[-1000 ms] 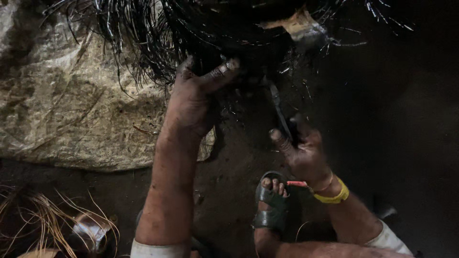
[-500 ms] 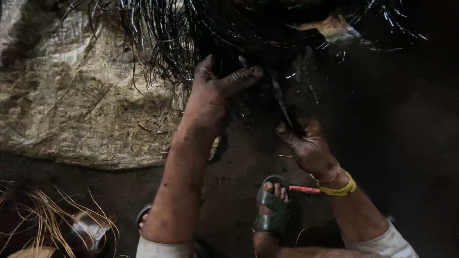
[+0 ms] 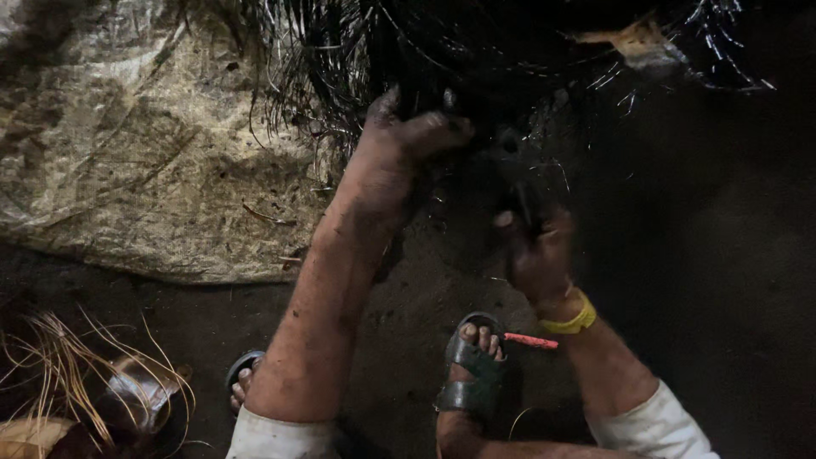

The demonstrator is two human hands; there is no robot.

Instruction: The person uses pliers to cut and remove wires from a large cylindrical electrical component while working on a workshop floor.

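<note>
While dim light hides much, the left hand (image 3: 399, 153) sits just above centre frame, fingers curled and pressing into the wire tangle (image 3: 442, 59) that fills the upper middle and spills toward the upper right. Down and right of it, the right hand (image 3: 535, 255) is closed around a slim dark tool (image 3: 520, 200), its tip aimed up into the same mass; a yellow band (image 3: 571, 321) rings that wrist.

By the look of it, the tangle is springy and stiff strand by strand, prickly at the loose ends, and likely heavy as a clump. The safest hold looks to be the dense dark core where the left hand already grips, not the bristling fringe.

Lower centre, a foot in a green sandal (image 3: 472, 374) rests on the dirt floor (image 3: 731, 280), a red stick (image 3: 531, 341) just beside the toes. A grubby sack (image 3: 144, 153) covers the upper left.

As for containers, a round brown pot (image 3: 136, 399) sits at lower left, with thin pale strands (image 3: 59, 365) fanning over and around it; whether anything lies inside it, I cannot tell.
</note>
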